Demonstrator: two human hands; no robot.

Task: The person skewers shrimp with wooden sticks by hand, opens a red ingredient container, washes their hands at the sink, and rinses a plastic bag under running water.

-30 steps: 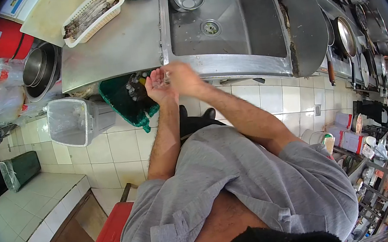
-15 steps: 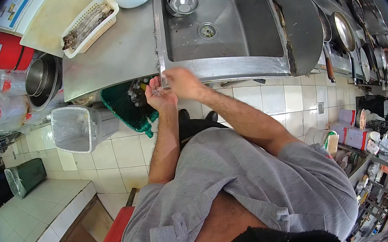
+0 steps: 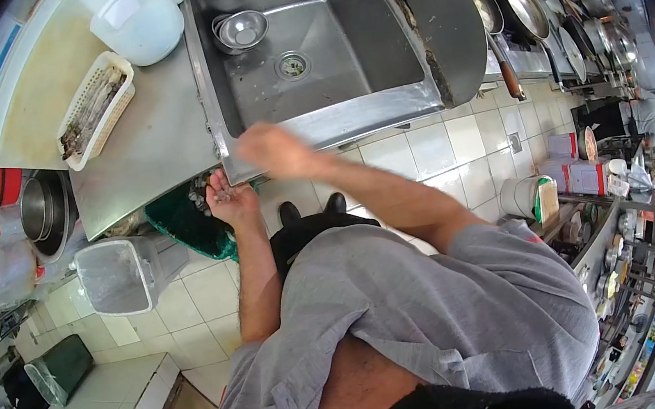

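1 left hand (image 3: 237, 206), loosely cupped, bears pale bits (image 3: 224, 194) — right hand (image 3: 275, 152), near the sink (image 3: 365, 110), blurred, grip unclear.

Left hand (image 3: 233, 200) out front, palm up, fingers lightly cupped, the left forearm (image 3: 256, 280) reaching almost straight ahead! And there's the right hand (image 3: 277, 151), blurred and looking curled, near the left but apart, right forearm (image 3: 388, 192) slanting inward

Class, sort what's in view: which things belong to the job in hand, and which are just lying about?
Probably in the job:
left hand, palm up
small pale bits in its palm
right hand, blurred, by the sink
green bag near the left hand

Apparently just lying about:
cream basket
metal bowls
plastic bin
frying pans
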